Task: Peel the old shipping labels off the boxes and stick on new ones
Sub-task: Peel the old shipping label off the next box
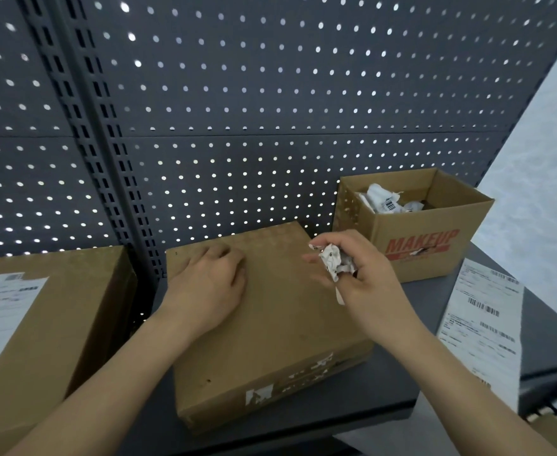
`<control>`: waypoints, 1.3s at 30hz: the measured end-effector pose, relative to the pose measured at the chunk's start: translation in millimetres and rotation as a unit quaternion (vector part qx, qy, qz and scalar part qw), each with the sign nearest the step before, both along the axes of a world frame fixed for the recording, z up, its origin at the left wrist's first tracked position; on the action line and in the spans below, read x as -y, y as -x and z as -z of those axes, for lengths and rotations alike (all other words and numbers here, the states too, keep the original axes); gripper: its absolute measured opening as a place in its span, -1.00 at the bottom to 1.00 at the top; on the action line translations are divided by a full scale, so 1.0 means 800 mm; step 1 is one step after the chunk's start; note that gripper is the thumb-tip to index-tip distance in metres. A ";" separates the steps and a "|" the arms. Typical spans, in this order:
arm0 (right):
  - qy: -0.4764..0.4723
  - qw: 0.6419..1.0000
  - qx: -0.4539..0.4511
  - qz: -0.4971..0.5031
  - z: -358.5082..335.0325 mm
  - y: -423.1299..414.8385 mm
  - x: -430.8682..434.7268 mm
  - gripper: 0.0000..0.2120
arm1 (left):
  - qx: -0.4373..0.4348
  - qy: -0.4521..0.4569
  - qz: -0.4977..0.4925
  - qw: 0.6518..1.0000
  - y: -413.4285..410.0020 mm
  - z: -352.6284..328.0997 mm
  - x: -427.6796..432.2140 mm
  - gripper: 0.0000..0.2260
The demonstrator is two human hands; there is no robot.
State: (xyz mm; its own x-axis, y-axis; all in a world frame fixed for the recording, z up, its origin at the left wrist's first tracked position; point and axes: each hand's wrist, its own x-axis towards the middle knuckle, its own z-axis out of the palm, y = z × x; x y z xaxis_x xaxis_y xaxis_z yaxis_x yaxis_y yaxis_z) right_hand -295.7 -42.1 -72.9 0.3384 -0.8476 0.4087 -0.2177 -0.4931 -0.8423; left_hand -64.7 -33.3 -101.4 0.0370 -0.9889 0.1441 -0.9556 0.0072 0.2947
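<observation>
- A person's right hand (pixel 366 278) hovers above the far right corner of a flat cardboard box (pixel 270 324), its grip closed around a crumpled label (pixel 334 260). The white paper is balled between thumb and fingers, and a thin strip of it hangs below the hand.
- The left hand (pixel 209 284) lies palm down on the top of the same box, towards its far left. Its grip is slack and holds nothing.
- The box sits in the middle of a dark grey shelf (pixel 385 383). Its top face is bare brown card, while torn white scraps (pixel 290 383) cling to the front edge nearest the camera.
- Behind and to the right stands an open carton marked "MAKEUP" (pixel 435 245), just beyond the right hand. More crumpled labels (pixel 382 200) lie inside it, one showing a barcode.
- A long white sheet of printed labels (pixel 484 320) with barcodes lies flat on the shelf at the right edge, beside the right forearm and apart from the central box.
- At the left, a second cardboard box (pixel 73 291) carries a white shipping label (pixel 1 311) on its top face.
- A grey pegboard (pixel 270 93) with rows of holes backs the shelf.
</observation>
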 end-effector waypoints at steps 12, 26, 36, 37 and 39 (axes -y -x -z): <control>-0.045 0.995 -0.034 0.084 0.003 0.025 -0.010 -0.75 | -0.056 0.059 0.048 0.996 0.051 -0.019 -0.009 -0.78; 0.037 0.973 0.009 0.228 0.000 0.070 -0.025 -0.51 | -0.089 0.056 0.148 0.983 0.099 -0.026 0.012 -0.81; 0.045 0.968 -0.032 0.245 -0.003 0.122 -0.022 -0.84 | -0.117 0.101 0.223 0.962 0.157 -0.017 0.028 -0.72; 0.048 0.968 -0.041 0.244 -0.004 0.126 -0.022 -0.85 | -0.121 0.102 0.224 0.962 0.159 -0.014 0.029 -0.71; 0.054 0.967 -0.056 0.243 -0.005 0.131 -0.021 -0.88 | -0.126 0.105 0.223 0.961 0.163 -0.007 0.029 -0.73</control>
State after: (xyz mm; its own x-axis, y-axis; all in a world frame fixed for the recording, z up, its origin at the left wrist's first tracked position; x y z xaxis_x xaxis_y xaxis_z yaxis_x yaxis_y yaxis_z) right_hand -400.4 -25.5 -69.0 -0.0413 -0.8724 0.4871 -0.5330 -0.3931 -0.7493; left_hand -195.0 -56.9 -96.1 -0.3244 -0.8642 0.3845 -0.7419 0.4846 0.4633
